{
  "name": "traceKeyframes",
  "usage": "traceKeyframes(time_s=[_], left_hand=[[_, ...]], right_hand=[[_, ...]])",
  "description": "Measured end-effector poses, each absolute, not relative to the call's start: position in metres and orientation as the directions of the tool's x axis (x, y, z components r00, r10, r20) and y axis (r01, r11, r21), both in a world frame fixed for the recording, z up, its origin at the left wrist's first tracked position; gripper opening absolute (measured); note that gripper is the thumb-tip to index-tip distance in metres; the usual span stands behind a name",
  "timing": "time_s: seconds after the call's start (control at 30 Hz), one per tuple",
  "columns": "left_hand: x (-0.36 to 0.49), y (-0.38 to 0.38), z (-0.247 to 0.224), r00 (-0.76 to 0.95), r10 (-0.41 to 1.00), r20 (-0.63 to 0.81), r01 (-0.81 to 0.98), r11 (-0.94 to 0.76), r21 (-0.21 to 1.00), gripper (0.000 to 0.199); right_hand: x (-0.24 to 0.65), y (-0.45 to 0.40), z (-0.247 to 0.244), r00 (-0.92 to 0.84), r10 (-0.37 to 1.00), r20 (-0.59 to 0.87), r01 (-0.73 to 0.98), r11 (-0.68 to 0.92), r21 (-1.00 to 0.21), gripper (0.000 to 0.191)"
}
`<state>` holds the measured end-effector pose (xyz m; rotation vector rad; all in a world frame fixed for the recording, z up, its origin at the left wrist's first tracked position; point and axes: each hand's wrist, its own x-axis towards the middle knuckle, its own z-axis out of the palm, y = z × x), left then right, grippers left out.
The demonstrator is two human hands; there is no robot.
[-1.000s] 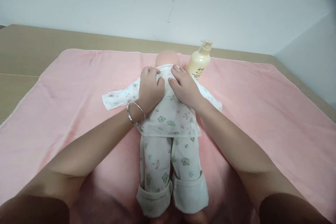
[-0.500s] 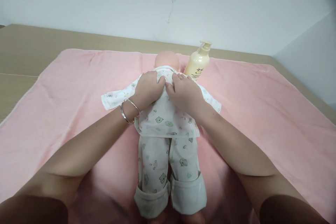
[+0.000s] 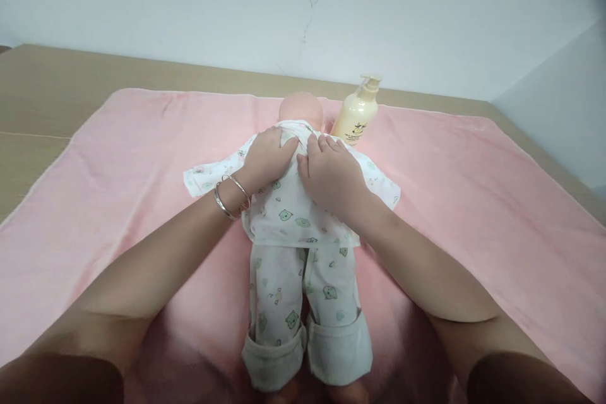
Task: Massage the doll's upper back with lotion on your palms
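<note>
Left hand [image 3: 269,154] palm down on the upper back of the baby doll [image 3: 300,108], thumb spread off the fingers; fingertips hidden over the shoulder, so can't tell if they pinch cloth. Right hand [image 3: 334,173] laid flat alongside, fingers extended, thumb slightly apart. Doll's face out of sight, its hands not visible in the sleeves, feet cut by the bottom edge. Pump bottle [image 3: 357,115] has its base hidden behind the doll's shoulder; small label print unreadable.

Vs 1 s ago: both hands sit lower on the back, shirt [image 3: 303,227] creased below the collar. Bottle unmoved.

Shirt and trousers [image 3: 277,290]: white cloth, green animal print, thick turned-up cuffs [image 3: 341,353]. Two thin metal bangles [image 3: 220,207] on left wrist. Doll lies on plush pink blanket [image 3: 118,170], over wood-look tabletop [image 3: 71,69]. Bottle glossy cream-yellow. Wall [image 3: 165,12] behind cracked.
</note>
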<state>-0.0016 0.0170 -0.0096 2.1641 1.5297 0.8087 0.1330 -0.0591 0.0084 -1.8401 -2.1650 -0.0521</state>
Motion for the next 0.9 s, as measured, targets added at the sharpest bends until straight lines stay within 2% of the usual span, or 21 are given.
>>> traceKeyframes(time_s=[0.1,0.2,0.3,0.37,0.43,0.57,0.73,0.9], left_hand=[[-0.001,0.011,-0.009,0.271,0.928,0.257,0.756,-0.371,0.540,0.024],[0.003,-0.006,-0.010,0.334,0.870,0.363,0.798,-0.466,0.383,0.026],[0.006,-0.018,-0.009,0.403,0.820,0.405,0.799,-0.532,0.281,0.030],[0.005,-0.015,-0.009,0.424,0.820,0.385,0.779,-0.547,0.308,0.025],[0.002,-0.005,-0.009,0.394,0.852,0.345,0.764,-0.512,0.392,0.019],[0.000,0.013,-0.011,0.282,0.917,0.283,0.753,-0.395,0.526,0.023],[0.003,0.010,-0.013,0.251,0.923,0.292,0.753,-0.375,0.541,0.021],[0.004,0.007,-0.011,0.252,0.922,0.295,0.737,-0.380,0.558,0.022]], right_hand=[[0.137,-0.053,0.014,-0.115,0.976,0.187,0.963,0.156,-0.220,0.056],[0.147,-0.036,0.019,-0.081,0.993,0.086,0.951,0.103,-0.291,0.056],[0.153,-0.026,0.018,-0.081,0.995,0.059,0.962,0.093,-0.257,0.060],[0.151,-0.028,0.016,-0.095,0.991,0.096,0.972,0.113,-0.205,0.062],[0.146,-0.035,0.013,-0.091,0.987,0.131,0.979,0.113,-0.170,0.064],[0.137,-0.052,0.012,-0.123,0.981,0.149,0.972,0.149,-0.183,0.063],[0.139,-0.049,0.015,-0.130,0.981,0.146,0.952,0.165,-0.257,0.054],[0.142,-0.035,0.006,-0.084,0.979,0.184,0.947,0.136,-0.291,0.059]])
